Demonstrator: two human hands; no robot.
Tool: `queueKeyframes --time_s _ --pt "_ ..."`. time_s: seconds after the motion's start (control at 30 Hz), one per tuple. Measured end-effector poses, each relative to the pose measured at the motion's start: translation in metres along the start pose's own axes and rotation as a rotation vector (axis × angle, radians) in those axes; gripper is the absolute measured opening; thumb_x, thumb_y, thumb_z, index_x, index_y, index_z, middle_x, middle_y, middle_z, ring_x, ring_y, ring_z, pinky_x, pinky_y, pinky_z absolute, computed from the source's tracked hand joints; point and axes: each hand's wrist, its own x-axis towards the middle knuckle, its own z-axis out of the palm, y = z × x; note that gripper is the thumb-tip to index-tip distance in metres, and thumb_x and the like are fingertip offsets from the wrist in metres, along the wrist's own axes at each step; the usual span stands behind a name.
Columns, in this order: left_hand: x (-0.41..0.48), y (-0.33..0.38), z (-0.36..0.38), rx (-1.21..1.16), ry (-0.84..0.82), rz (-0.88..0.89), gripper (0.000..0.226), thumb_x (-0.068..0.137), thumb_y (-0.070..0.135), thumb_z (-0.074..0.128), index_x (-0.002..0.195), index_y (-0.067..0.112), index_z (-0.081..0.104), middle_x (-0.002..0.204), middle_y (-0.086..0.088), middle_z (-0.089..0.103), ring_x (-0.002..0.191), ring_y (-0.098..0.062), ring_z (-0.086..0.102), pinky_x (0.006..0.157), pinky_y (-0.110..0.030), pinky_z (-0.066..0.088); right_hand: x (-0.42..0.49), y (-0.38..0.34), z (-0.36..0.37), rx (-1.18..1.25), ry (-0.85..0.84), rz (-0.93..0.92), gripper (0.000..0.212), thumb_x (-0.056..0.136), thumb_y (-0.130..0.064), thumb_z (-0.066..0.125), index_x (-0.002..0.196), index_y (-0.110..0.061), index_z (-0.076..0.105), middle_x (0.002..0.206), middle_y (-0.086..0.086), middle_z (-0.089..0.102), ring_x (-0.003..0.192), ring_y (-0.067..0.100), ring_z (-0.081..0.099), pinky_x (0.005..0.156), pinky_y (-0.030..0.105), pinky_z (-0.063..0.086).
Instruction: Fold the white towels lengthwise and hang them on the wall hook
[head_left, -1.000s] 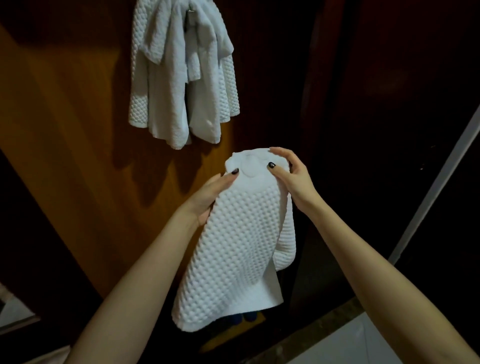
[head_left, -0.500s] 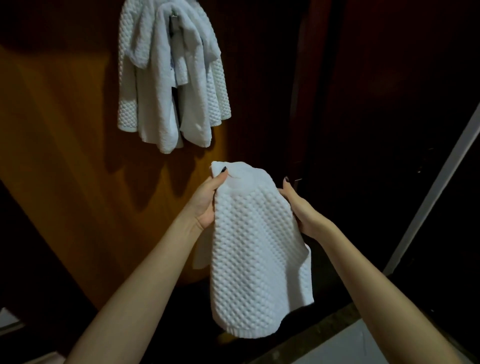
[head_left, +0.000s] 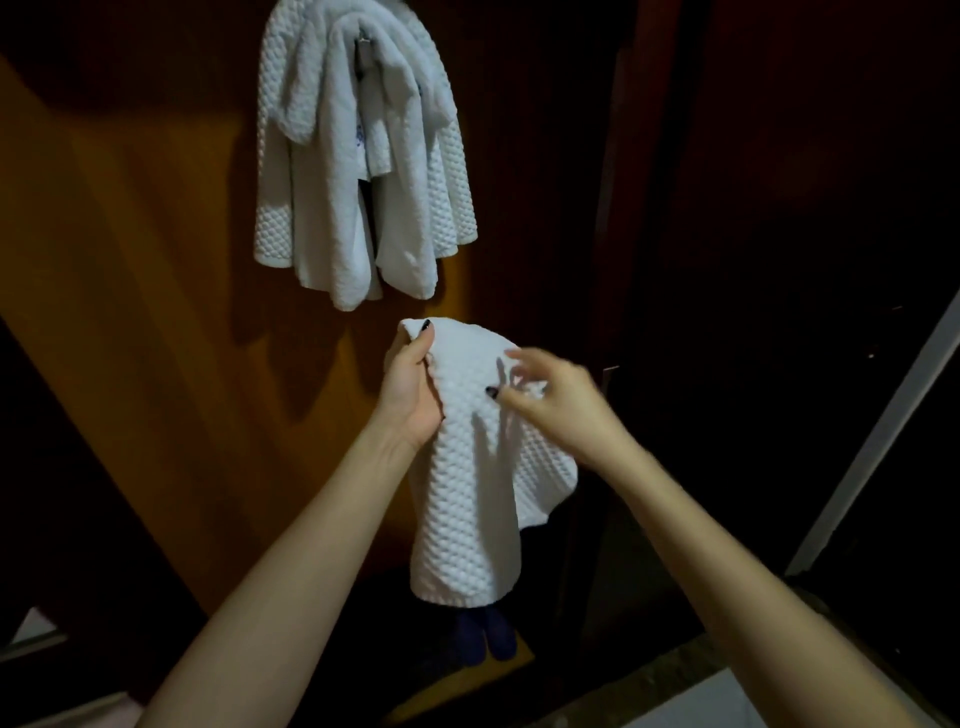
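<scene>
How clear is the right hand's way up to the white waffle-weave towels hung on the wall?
Probably yes, reachable: the right hand sits below the hung white waffle-weave towels, nothing between, though it's at the held white towel.

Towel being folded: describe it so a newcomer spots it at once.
Find the orange wood panel with a bunch of white towels hanging high on it. Just below is one more waffle-textured towel. Unlike those, it is hand-held: the left hand grips its top corner, the blurred right hand is at its front.
</scene>
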Motion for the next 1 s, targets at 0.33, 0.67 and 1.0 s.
queueKeyframes --time_s 0.33,0.67,1.0 --pt "0.012 -0.004 0.014 0.015 0.112 0.133 0.026 0.096 0.006 0.052 0.082 0.015 0.073 0.085 -0.014 0.073 0.076 -0.022 0.072 0.065 -0.038 0.059 -0.013 -0.001 0.065 0.074 0.087 0.072 0.101 0.079 -0.023 0.069 0.156 -0.02 0.004 0.158 0.006 0.023 0.145 0.021 0.024 0.116 0.042 0.03" --pt "0.023 0.004 0.007 0.069 0.088 0.213 0.015 0.1 0.006 0.043 0.109 0.009 0.054 0.096 -0.009 0.069 0.09 -0.019 0.066 0.065 -0.031 0.057 -0.005 0.025 0.06 -0.189 0.268 0.121 0.057 0.085 -0.008 0.053 0.14 -0.02 0.044 0.129 0.007 0.059 0.111 0.032 0.058 0.084 0.037 0.049" --pt "0.038 0.022 -0.055 0.073 0.329 0.189 0.021 0.096 0.001 0.047 0.117 0.003 0.049 0.108 -0.012 0.059 0.094 -0.021 0.06 0.068 -0.032 0.051 0.0 0.073 -0.004 -0.536 0.127 0.089 0.015 0.091 -0.026 0.063 0.086 -0.015 0.055 0.077 0.0 0.058 0.073 0.025 0.06 0.059 0.035 0.045"
